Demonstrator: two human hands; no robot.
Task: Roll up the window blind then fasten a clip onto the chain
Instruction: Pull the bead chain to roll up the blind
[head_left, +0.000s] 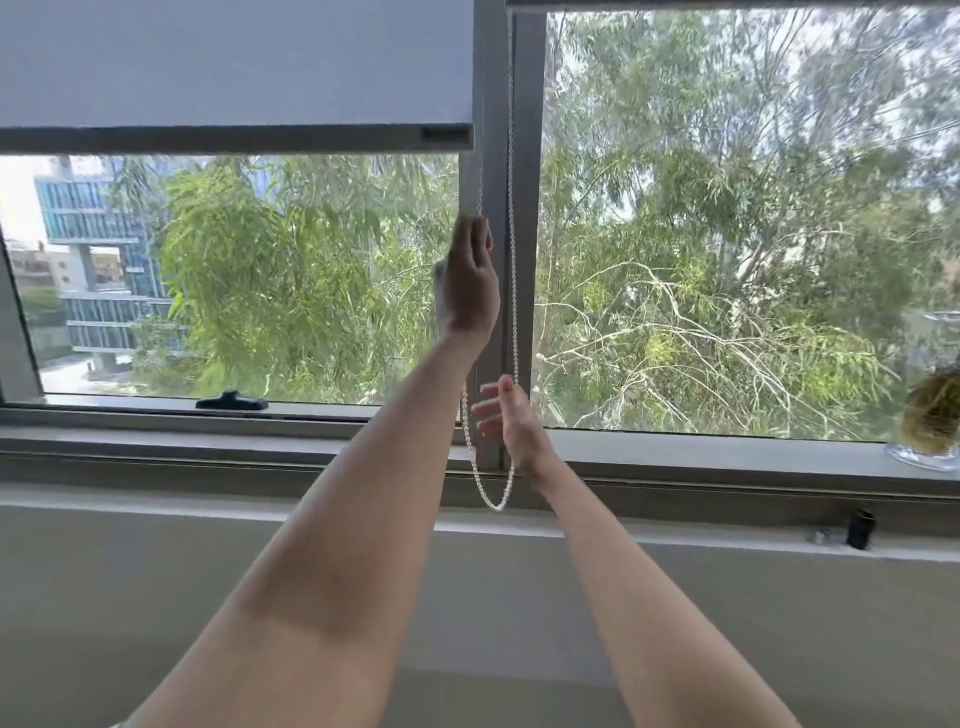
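Right hand (506, 415): fingers spread, beside bead chain (513, 291), gripping nothing. Left hand (467, 280): raised, closed on chain's left strand. Roller blind (234, 67): hem high, mostly rolled. Clip: unfastened; possibly the black object (861, 529) on ledge.

You face a wide grey-framed window (519, 156) in daylight, leafy trees (727, 234) and a glass-fronted building (93, 249) beyond; a glass vase (930, 410) stands on the sill (727, 452) at right.
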